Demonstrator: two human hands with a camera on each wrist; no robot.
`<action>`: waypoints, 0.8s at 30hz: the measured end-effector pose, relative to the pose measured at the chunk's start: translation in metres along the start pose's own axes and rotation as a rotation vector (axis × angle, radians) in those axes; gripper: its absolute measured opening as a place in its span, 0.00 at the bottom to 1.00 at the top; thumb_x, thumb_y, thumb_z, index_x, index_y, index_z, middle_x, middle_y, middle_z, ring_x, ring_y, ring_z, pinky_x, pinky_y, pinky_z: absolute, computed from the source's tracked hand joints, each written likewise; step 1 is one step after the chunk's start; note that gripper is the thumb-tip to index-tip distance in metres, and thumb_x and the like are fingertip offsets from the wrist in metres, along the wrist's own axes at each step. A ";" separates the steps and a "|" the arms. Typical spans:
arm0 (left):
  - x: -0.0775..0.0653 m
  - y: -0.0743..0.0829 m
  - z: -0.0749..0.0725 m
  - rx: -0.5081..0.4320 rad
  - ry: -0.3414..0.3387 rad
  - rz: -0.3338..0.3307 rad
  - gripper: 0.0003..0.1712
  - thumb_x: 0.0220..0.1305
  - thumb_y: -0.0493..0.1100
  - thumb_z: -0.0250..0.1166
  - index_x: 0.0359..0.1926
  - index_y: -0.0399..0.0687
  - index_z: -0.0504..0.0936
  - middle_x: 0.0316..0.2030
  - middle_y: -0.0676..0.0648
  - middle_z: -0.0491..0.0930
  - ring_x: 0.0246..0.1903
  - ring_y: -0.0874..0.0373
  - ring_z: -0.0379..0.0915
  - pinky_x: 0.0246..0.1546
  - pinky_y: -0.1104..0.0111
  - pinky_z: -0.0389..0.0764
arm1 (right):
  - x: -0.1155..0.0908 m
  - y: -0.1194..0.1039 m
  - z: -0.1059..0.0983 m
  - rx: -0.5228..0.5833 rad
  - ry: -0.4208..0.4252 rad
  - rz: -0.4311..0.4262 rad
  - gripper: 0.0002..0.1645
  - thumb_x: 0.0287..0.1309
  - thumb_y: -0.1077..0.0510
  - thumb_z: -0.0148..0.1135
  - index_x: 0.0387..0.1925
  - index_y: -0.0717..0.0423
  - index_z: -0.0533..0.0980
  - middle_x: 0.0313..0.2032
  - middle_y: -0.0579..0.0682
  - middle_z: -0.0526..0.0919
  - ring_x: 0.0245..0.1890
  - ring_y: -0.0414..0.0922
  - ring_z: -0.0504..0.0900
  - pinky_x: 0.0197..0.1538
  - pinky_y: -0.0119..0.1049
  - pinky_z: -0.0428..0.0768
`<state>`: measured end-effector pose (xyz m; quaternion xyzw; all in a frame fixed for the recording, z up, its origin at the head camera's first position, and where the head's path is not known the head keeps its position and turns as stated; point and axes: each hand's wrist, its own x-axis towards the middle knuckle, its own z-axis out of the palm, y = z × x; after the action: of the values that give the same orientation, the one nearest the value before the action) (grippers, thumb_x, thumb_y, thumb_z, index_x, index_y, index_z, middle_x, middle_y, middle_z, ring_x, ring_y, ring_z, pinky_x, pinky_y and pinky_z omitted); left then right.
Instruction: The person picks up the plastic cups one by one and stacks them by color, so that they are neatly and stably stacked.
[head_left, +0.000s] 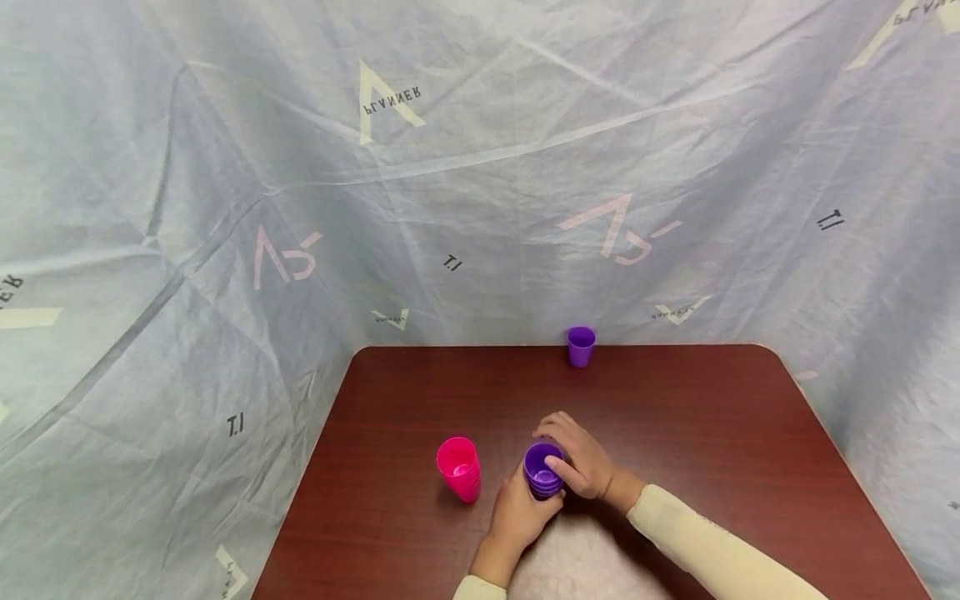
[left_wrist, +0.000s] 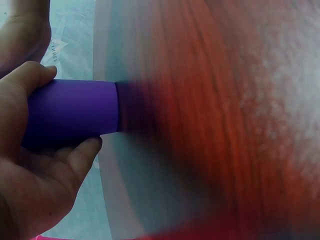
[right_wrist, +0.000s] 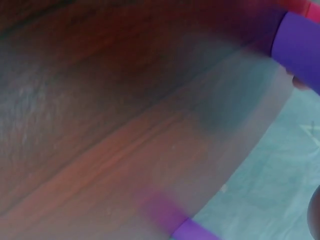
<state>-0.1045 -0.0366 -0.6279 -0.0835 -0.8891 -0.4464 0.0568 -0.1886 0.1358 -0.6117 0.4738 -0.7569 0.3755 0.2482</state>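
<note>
In the head view, a stack of purple cups [head_left: 542, 483] stands upright over the table, with my left hand [head_left: 517, 510] gripping it around the side. The left wrist view shows the thumb and fingers of that hand [left_wrist: 42, 185] on either side of a purple cup [left_wrist: 75, 107]. My right hand [head_left: 583, 457] is at the rim, fingers extended beyond the far side and thumb over the opening; whether it touches the cup is unclear. Left of the hands stands a stack of pink cups [head_left: 460, 468].
A single purple cup [head_left: 581, 347] stands near the back edge of the brown wooden table [head_left: 675, 417]. Grey printed fabric [head_left: 480, 192] hangs behind and around the table. In the right wrist view, the farther purple cup [right_wrist: 196, 230] shows at the bottom edge.
</note>
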 end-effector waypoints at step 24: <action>0.000 0.003 0.000 0.015 0.003 -0.062 0.36 0.49 0.49 0.82 0.60 0.51 0.81 0.47 0.49 0.91 0.48 0.56 0.88 0.53 0.61 0.86 | 0.017 0.055 -0.029 -0.193 0.008 0.371 0.20 0.70 0.55 0.62 0.59 0.59 0.77 0.65 0.60 0.77 0.66 0.56 0.74 0.69 0.54 0.72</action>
<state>-0.1037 -0.0346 -0.6259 -0.0549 -0.8945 -0.4413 0.0449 -0.2450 0.1649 -0.6006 0.2986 -0.8627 0.3424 0.2220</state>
